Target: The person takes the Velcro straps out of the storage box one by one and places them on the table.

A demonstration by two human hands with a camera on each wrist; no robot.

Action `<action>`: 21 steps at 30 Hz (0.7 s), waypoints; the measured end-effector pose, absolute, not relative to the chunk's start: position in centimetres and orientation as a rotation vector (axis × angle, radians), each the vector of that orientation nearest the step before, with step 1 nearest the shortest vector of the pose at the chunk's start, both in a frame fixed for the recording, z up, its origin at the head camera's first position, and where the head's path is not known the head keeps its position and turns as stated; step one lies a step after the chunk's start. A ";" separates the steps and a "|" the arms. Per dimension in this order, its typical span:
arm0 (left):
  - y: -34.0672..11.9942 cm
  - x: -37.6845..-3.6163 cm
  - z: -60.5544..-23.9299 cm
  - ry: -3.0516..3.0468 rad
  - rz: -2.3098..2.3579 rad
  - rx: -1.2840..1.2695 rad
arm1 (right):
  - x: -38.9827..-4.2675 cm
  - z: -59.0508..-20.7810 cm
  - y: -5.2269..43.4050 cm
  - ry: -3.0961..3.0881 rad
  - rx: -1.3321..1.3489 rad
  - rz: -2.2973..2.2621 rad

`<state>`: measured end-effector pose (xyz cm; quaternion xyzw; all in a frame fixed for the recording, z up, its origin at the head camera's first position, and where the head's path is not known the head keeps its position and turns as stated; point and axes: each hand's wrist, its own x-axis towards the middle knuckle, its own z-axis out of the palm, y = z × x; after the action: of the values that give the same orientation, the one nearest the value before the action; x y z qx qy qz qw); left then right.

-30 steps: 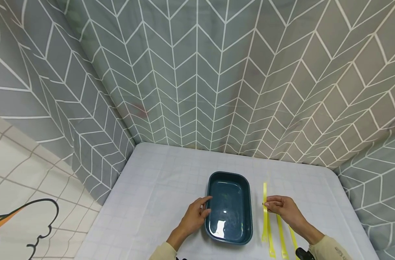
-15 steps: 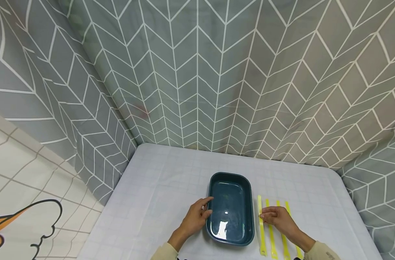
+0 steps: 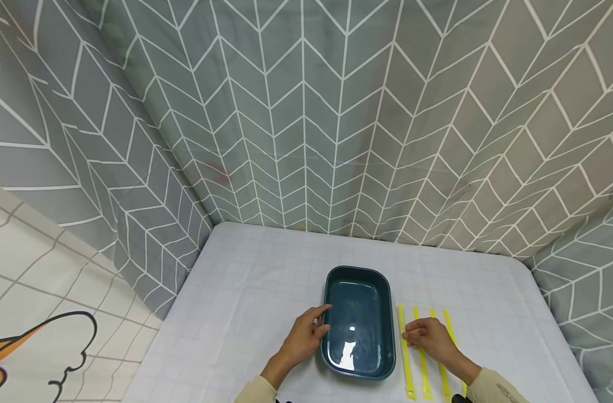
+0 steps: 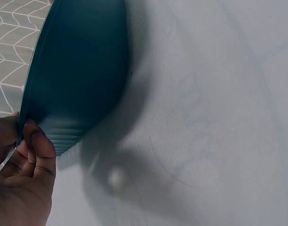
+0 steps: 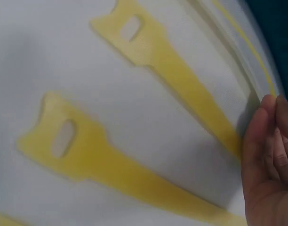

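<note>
A dark teal tray lies on the pale checked table. My left hand grips its left rim; in the left wrist view the thumb curls over the rim of the tray. Several yellow straps lie side by side right of the tray. My right hand pinches the leftmost strap near its middle. In the right wrist view that strap shows edge-on at my fingertips. Two other straps lie flat there, slotted ends showing.
Grey curtains with a white chevron pattern close in the table at the back and on both sides. A pale curtain with a cartoon print hangs at the left. Bare tablecloth lies behind and left of the tray.
My right hand has brought the lifted strap down and nearer, laying it beside the tray in line with the other straps. The left hand has stayed on the tray's rim.
</note>
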<state>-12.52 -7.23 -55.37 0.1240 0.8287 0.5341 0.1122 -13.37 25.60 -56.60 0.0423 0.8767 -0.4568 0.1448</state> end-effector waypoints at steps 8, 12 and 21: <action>-7.3 -12.5 -55.6 2.428 1.579 0.378 | -13.6 -56.4 24.8 2.574 0.276 -1.244; -7.3 -12.5 -55.7 2.425 1.582 0.376 | -13.6 -56.1 24.6 2.611 0.289 -1.171; -7.3 -12.5 -55.7 2.428 1.569 0.360 | -13.7 -56.3 24.5 2.689 0.256 -1.046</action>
<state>-12.50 -7.32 -55.71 0.1228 0.8281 0.5350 0.1140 -13.67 24.54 -56.30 0.0877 0.9214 -0.3585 0.1220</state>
